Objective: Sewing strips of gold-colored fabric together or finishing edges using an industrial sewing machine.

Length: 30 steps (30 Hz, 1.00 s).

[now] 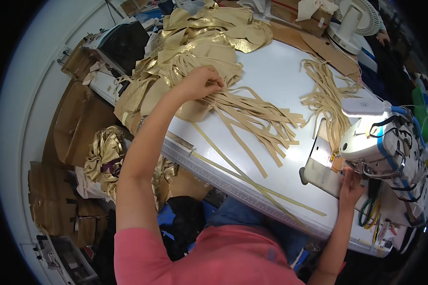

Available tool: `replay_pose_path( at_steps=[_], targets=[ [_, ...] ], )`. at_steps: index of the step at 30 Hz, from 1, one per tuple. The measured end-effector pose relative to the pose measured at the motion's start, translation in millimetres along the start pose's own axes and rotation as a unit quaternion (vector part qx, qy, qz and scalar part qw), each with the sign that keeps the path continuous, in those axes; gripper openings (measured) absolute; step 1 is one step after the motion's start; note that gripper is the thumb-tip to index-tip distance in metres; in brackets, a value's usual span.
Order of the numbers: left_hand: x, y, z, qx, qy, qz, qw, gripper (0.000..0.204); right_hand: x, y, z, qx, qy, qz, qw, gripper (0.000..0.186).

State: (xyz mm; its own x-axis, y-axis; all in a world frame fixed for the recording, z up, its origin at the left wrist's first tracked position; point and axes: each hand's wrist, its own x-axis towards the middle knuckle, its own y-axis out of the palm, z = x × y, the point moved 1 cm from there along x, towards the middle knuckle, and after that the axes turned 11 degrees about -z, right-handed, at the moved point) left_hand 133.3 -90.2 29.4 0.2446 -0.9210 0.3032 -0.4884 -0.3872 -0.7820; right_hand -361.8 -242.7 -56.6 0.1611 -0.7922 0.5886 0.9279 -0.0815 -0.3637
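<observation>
My left hand reaches over the table with its fingers curled on a bunch of beige fabric strips. The loose ends fan out to the right across the white tabletop. Behind that hand lies a heap of beige and gold fabric pieces. At the right, my right hand is beside the needle area of a white sewing machine, its fingers drawn together. Whatever they pinch is too small to make out. A second bundle of beige strips runs down behind the machine's needle end.
Two narrow yellowish tapes cross near the table's front edge, along a ruler strip. A lit lamp hangs over the machine. A white fan stands at the back right. Cardboard boxes and gold fabric lie left.
</observation>
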Motion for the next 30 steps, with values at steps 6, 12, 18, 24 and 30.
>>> replay_pose_path(
  at_steps=[6,12,18,24,30],
  targets=[
    [-2.1,3.7,4.5,0.042,0.006,-0.030,0.999,0.009,-0.8,-4.2,5.1,0.003,0.047,0.016,0.999,0.013],
    [1.2,6.7,-31.8,-0.030,0.057,-0.057,0.996,0.011,-2.7,-3.6,30.8,-0.052,-0.054,0.029,0.997,0.010],
    [-39.0,71.7,-157.8,-0.183,0.114,0.130,0.968,0.007,-9.7,36.8,127.7,0.157,-0.099,0.204,0.961,0.027],
    [-62.1,80.9,-207.3,-0.292,0.033,0.162,0.942,0.008,-15.7,39.6,135.4,0.258,0.172,0.340,0.888,0.026],
    [-73.4,94.8,-197.6,-0.374,-0.119,0.211,0.895,0.011,-8.4,37.2,131.3,0.263,0.015,0.322,0.909,0.009]
  ],
)
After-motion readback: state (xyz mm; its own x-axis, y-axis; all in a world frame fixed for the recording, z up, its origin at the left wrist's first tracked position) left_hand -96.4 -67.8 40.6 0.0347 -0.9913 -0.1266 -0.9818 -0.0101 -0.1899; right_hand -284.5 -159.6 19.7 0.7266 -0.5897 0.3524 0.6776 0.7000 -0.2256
